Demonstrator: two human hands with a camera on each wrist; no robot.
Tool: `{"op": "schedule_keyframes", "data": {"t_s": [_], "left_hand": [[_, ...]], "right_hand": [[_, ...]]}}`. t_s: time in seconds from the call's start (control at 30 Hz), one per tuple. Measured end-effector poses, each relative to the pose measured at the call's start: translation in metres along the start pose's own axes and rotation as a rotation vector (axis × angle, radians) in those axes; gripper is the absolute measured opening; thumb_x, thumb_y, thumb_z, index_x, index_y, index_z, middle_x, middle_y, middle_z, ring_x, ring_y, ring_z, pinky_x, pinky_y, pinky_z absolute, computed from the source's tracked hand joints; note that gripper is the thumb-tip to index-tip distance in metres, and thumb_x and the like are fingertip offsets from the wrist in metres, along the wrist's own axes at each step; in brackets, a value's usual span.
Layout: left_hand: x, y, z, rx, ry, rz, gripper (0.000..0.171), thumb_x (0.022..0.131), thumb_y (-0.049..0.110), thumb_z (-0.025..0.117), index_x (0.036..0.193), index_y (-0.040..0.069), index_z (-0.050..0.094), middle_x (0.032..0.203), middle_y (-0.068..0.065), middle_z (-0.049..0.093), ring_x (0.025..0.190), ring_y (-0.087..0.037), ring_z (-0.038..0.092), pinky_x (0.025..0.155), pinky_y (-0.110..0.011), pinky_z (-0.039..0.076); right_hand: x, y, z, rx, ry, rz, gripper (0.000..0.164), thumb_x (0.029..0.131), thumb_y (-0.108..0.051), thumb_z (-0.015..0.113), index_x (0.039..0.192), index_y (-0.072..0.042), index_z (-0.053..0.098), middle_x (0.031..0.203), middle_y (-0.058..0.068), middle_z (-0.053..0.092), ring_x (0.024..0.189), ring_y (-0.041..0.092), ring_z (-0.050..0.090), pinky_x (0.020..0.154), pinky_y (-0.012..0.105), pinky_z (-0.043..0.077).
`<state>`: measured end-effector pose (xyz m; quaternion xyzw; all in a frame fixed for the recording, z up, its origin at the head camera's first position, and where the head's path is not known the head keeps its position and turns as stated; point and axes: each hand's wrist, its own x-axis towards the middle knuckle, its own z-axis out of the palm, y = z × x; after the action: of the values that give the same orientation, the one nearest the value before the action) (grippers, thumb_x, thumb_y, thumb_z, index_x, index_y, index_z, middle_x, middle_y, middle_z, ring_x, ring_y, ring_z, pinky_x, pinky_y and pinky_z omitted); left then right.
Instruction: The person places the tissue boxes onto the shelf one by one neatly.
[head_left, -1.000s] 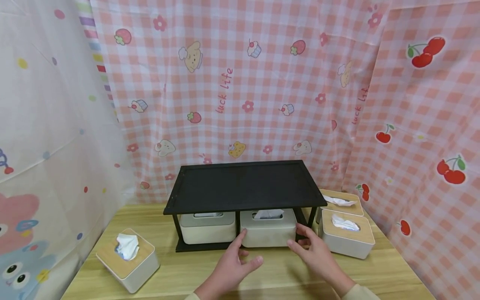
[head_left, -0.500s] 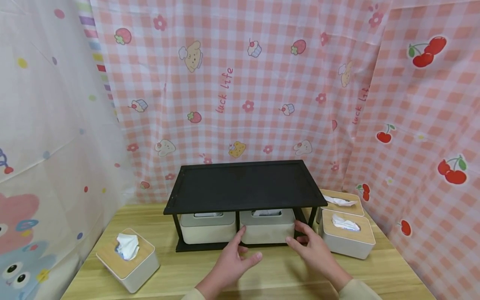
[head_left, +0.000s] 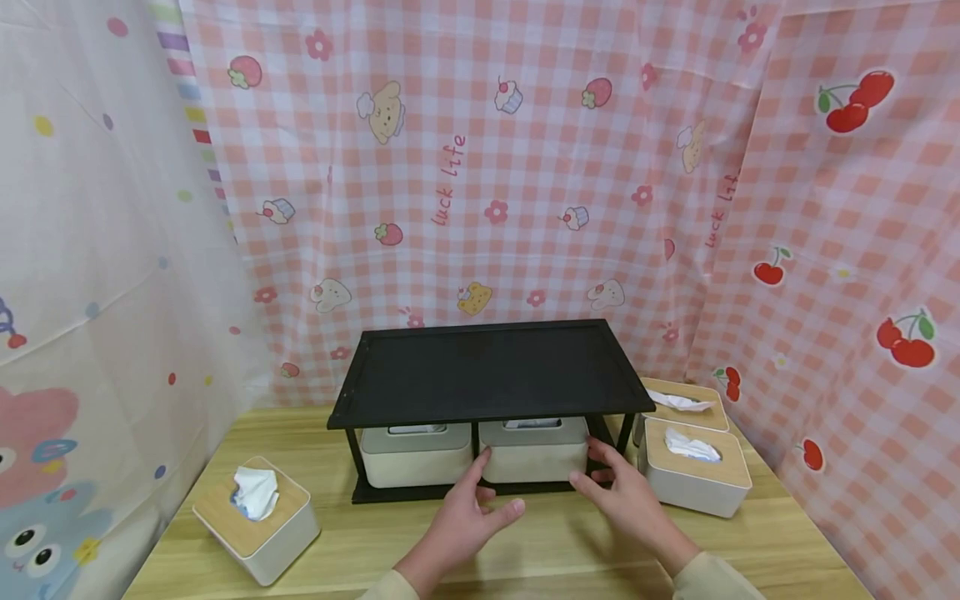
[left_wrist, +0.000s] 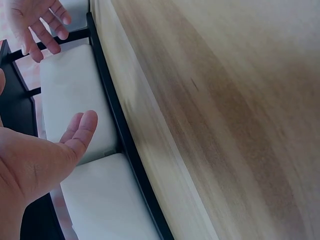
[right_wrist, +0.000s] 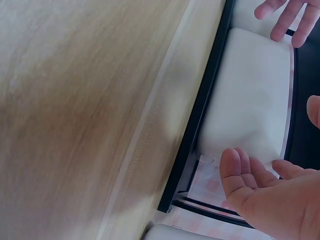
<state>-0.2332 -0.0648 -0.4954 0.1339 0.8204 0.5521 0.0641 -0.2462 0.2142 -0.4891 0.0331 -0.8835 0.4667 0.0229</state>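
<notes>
A white tissue box [head_left: 534, 462] with a grey-looking top sits in the right bay of a low black shelf [head_left: 487, 371], its front near the shelf's front edge. My left hand [head_left: 467, 523] reaches its left front corner with the index finger, thumb held out away from it. At the opposite front corner, my right hand [head_left: 624, 496] has its fingers by the box's side. Fingers of both hands look relaxed in the wrist views, where the box's front [left_wrist: 75, 95] shows between them. A second white tissue box [head_left: 417, 467] fills the left bay.
A wood-topped tissue box [head_left: 258, 521] stands angled at the table's left. Right of the shelf are two more, a nearer box [head_left: 696, 492] and a farther one [head_left: 712, 404]. The wooden table [head_left: 360, 550] runs up to checked curtains [head_left: 525, 167].
The box between my hands has slid slightly back into the right bay, exposing the shelf's front base edge. Both hands have followed it a little forward; the other boxes stay put.
</notes>
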Motion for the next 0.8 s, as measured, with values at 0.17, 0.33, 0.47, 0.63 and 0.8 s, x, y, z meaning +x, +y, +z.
{"op": "schedule_keyframes", "data": {"t_s": [0.17,0.33,0.47,0.63,0.8], "left_hand": [[0.0013,0.0004,0.0001,0.010,-0.002,0.003,0.102,0.093,0.050,0.082,0.170,0.011,0.026,0.149,-0.033,0.054,0.118,-0.040,0.069,0.093,-0.055,0.061],[0.0017,0.0010,-0.0001,0.007,-0.007,-0.004,0.103,0.093,0.050,0.082,0.170,0.011,0.026,0.151,-0.033,0.052,0.121,-0.042,0.066,0.096,-0.057,0.060],[0.0025,0.0007,-0.0004,0.012,-0.006,-0.003,0.102,0.094,0.050,0.082,0.170,0.010,0.026,0.149,-0.034,0.053,0.121,-0.043,0.067,0.096,-0.058,0.059],[0.0030,-0.0007,-0.0004,0.020,-0.004,0.004,0.103,0.093,0.050,0.082,0.170,0.009,0.027,0.152,-0.034,0.052,0.121,-0.041,0.066,0.097,-0.058,0.059],[0.0023,-0.0032,-0.0005,0.014,-0.009,-0.002,0.103,0.093,0.050,0.082,0.170,0.010,0.026,0.155,-0.032,0.050,0.123,-0.042,0.065,0.098,-0.058,0.059]], "right_hand": [[0.0017,0.0006,0.0007,-0.006,-0.014,0.024,0.074,0.101,-0.037,0.076,0.162,-0.009,0.045,0.155,0.023,0.059,0.122,0.032,0.069,0.090,0.041,0.059],[0.0017,0.0008,0.0013,-0.013,-0.026,0.032,0.076,0.100,-0.039,0.076,0.162,-0.008,0.045,0.155,0.023,0.059,0.122,0.032,0.068,0.091,0.042,0.060],[0.0022,0.0011,0.0014,-0.007,-0.026,0.031,0.077,0.100,-0.040,0.076,0.162,-0.009,0.045,0.155,0.022,0.059,0.123,0.032,0.068,0.091,0.042,0.060],[0.0026,0.0018,0.0018,-0.005,-0.025,0.030,0.076,0.099,-0.040,0.077,0.162,-0.009,0.045,0.155,0.023,0.059,0.123,0.032,0.068,0.090,0.041,0.059],[0.0027,0.0027,0.0025,-0.004,-0.023,0.028,0.076,0.100,-0.039,0.077,0.162,-0.009,0.045,0.154,0.023,0.059,0.122,0.032,0.068,0.091,0.042,0.059]]}}
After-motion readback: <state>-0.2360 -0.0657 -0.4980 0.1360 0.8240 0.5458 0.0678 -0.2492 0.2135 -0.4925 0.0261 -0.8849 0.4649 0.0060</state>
